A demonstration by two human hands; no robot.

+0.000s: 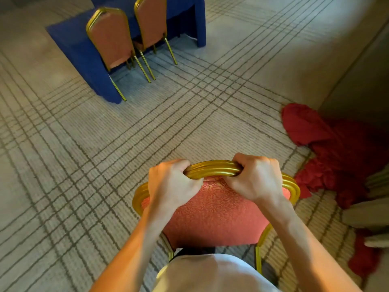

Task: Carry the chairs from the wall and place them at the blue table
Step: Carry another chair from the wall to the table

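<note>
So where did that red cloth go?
In the head view, the red cloth lies crumpled on the carpet at the right, just right of the near chair and below the wall.

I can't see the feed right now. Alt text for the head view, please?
The left hand and right hand grip the gold top rail of a pink-padded chair, close to the person. Ahead, two matching chairs stand at the blue table; a red cloth lies on the carpet to the right.
</note>
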